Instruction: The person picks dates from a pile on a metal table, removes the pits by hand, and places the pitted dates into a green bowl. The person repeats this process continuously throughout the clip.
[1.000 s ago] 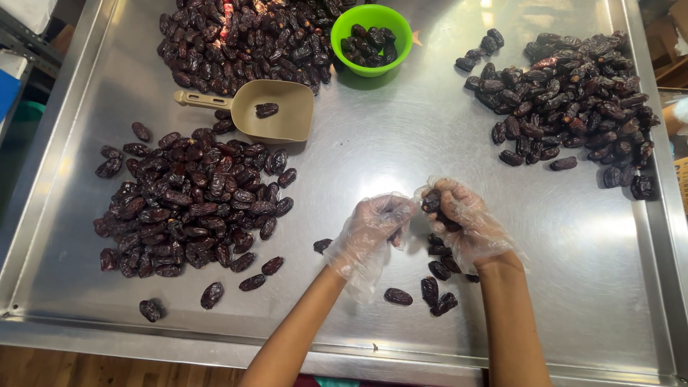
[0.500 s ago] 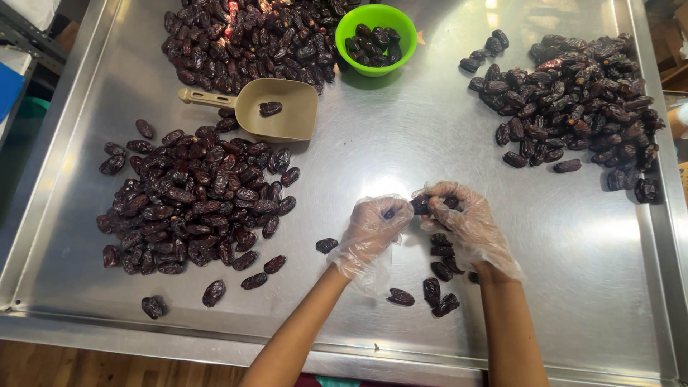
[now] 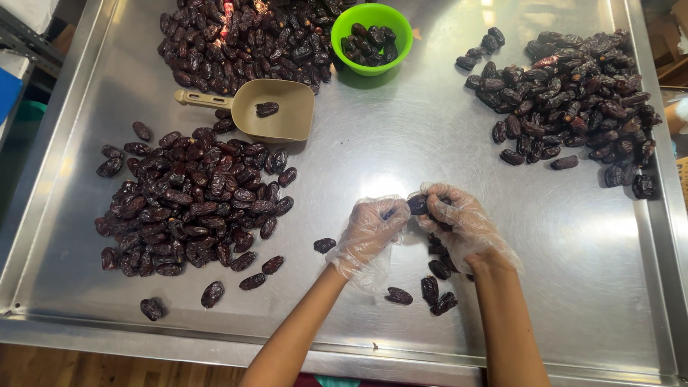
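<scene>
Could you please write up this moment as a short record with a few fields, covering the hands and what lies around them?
Surface: steel tray table
Left hand: in a clear glove, fingers on one date
Right hand: in a clear glove, grip on the same date
Under the hands: a few loose dates
Left of the hands: large date pile
Top left: second pile, with a tan scoop holding one date
Top middle: green bowl with dates inside
Top right: third pile

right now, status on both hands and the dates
Left hand and right hand, both gloved, pinch one date together. Loose dates lie beneath. Nothing in the way.
</scene>
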